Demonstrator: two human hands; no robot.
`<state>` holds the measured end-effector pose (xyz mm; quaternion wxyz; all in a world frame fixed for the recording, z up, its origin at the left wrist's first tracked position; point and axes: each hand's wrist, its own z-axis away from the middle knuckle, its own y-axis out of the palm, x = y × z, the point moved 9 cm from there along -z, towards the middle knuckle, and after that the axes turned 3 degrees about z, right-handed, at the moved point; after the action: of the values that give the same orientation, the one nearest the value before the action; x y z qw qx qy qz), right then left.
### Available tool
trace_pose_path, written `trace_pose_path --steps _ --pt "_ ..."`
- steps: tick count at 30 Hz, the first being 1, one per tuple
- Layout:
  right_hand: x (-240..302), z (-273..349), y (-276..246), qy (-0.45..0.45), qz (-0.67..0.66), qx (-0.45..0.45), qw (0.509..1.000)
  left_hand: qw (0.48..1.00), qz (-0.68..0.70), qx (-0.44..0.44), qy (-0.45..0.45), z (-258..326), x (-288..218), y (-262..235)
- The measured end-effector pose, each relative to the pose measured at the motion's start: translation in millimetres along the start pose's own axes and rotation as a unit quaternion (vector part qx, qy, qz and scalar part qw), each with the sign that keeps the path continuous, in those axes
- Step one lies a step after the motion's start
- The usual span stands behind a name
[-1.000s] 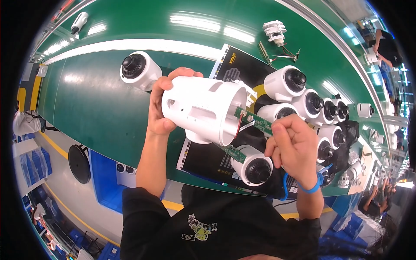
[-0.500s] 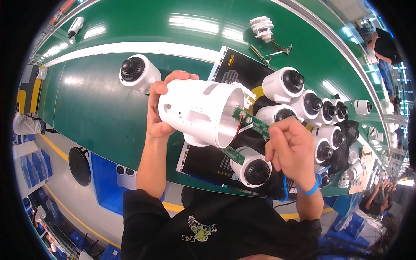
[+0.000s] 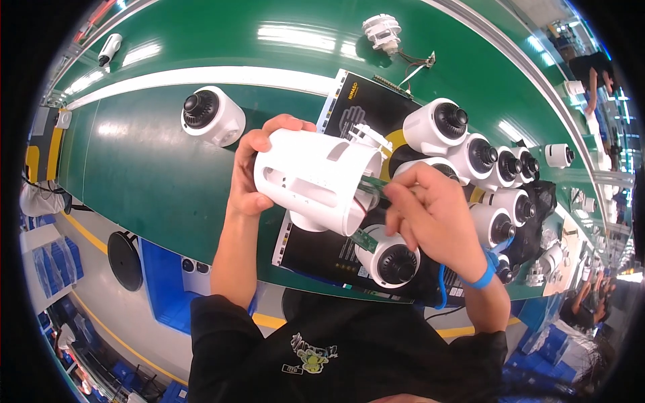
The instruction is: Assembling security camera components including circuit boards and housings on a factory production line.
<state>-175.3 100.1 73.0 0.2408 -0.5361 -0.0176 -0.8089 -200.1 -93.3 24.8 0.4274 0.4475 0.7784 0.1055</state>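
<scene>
My left hand (image 3: 250, 168) is wrapped round the closed end of a white cylindrical housing (image 3: 302, 191), held tilted above the bench with slots in its side. My right hand (image 3: 430, 211) pinches a green circuit board (image 3: 376, 186) at the housing's open end. Most of that board is hidden inside the housing or behind my fingers. A second green circuit board (image 3: 363, 240) shows below the housing's rim, beside a white unit with a black lens (image 3: 395, 264). A white plastic bracket (image 3: 371, 138) shows just behind the housing's rim.
Several white units with black lenses (image 3: 437, 126) stand to the right, and one more (image 3: 211, 115) stands at left. A black printed sheet (image 3: 322, 245) lies under the work. A white part with wires (image 3: 383, 32) lies farther back on the green bench (image 3: 134, 154).
My right hand has moved left to the housing's opening, and the circuit board it pinches sits deeper inside. The housing has rolled slightly in my left hand, showing its long slots.
</scene>
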Motion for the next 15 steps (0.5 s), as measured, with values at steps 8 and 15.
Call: trace_pose_path --steps 8,15 --pt "11 -22 4 -0.043 -0.047 0.150 0.987 0.998 0.058 -0.011 0.009 -1 -4 4" --pt "22 -43 18 -0.154 0.078 0.055 0.983 0.996 0.080 -0.032 0.009 4 2 3"
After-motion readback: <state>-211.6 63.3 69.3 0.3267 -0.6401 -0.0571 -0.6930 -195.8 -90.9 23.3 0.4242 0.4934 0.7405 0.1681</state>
